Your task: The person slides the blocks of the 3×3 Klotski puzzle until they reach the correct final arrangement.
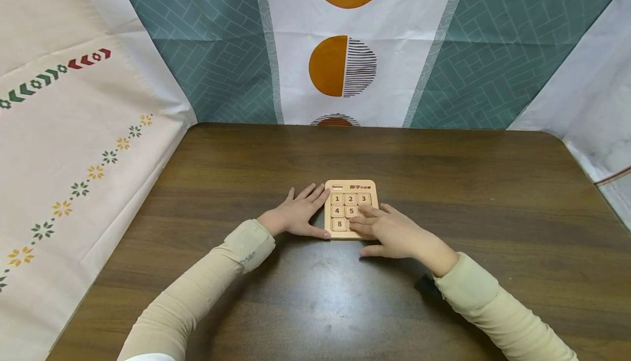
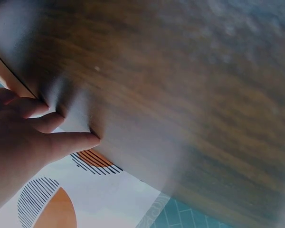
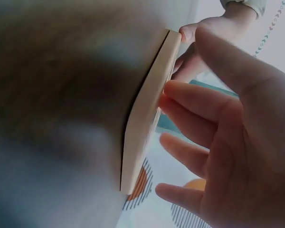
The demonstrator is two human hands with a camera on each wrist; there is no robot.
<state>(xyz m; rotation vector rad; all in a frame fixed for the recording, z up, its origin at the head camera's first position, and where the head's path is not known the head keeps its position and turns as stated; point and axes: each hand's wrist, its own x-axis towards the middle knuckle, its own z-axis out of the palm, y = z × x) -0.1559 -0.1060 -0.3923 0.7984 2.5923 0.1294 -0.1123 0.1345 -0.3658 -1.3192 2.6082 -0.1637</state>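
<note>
A wooden number slide puzzle [image 1: 344, 211] lies flat on the table, its numbered tiles facing up; 1, 2, 3, 4, 5 and 8 can be read. Along its left edge my left hand [image 1: 299, 214] rests with spread fingers, the thumb by the lower left corner. My right hand [image 1: 398, 234] reaches over the lower right part, fingertips on the tiles, covering those there. In the right wrist view, the puzzle's pale side [image 3: 141, 118] shows beneath the extended fingers of the right hand [image 3: 247, 137]. The left wrist view shows the left hand [image 2: 23, 142] with fingertips against the tabletop.
The dark wooden table [image 1: 246, 158] surrounds the puzzle. Behind it hangs a patterned curtain [image 1: 227, 76] in teal and white with orange circles. An embroidered cream cloth [image 1: 64, 153] stands at the left. Beside the right wrist is a small black object [image 1: 428, 285].
</note>
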